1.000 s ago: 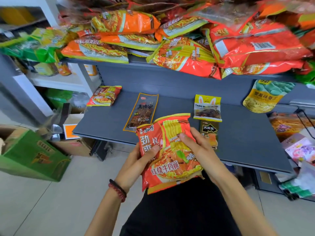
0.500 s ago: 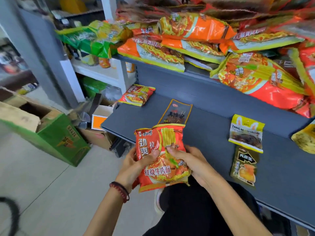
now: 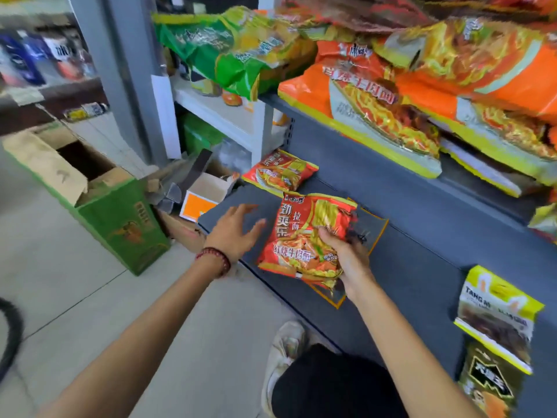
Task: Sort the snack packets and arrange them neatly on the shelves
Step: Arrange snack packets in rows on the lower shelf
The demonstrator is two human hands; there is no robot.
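My right hand [image 3: 346, 260] grips a red-orange noodle packet [image 3: 298, 233] by its lower right part, just above the dark grey shelf [image 3: 422, 236]. My left hand [image 3: 233, 232] hovers to the packet's left with fingers spread, holding nothing. A matching red noodle packet [image 3: 280, 173] lies at the shelf's far left corner. Partly hidden under the held packet lies a long dark packet with an orange border [image 3: 369, 229]. At the right lie a yellow-topped Tang packet [image 3: 497, 318] and a dark green packet [image 3: 488, 384].
The upper shelf holds piled orange noodle packs [image 3: 391, 110] and green packs [image 3: 235, 52]. An open green carton [image 3: 120, 218] and a small white-and-orange box [image 3: 202, 197] stand on the tiled floor at left. A white shoe [image 3: 283, 351] is below the shelf edge.
My left hand has let go of the noodle packet and moved out to the left. My right hand alone carries the packet over the shelf. The view has swung left.
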